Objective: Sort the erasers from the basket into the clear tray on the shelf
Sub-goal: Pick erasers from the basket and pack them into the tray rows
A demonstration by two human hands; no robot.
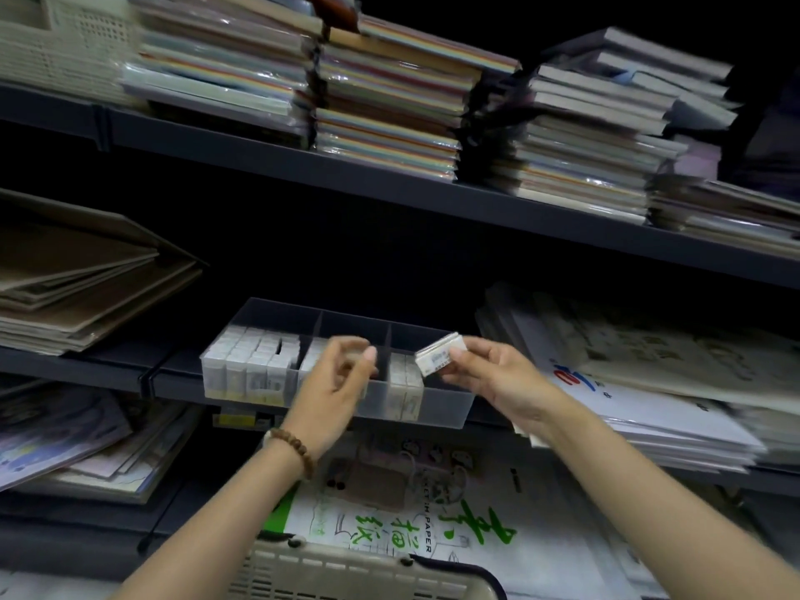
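Observation:
A clear tray (437, 404) with three compartments stands on the middle shelf. Its left compartment is packed with upright white erasers (253, 361), and a few more stand in the middle and right ones. My right hand (489, 374) pinches a small stack of wrapped erasers (439, 355) just above the right compartment. My left hand (337, 374), with a bead bracelet on the wrist, hovers over the middle compartment with its fingers curled; blur hides whether it holds an eraser. The beige basket (346, 573) sits at the bottom edge of the view, its inside hidden.
Stacks of wrapped coloured paper (389, 101) fill the upper shelf. Brown folders (86, 275) lie left of the tray and white paper packs (649, 383) to its right. A sketch paper pack (433, 521) leans below the tray, behind the basket.

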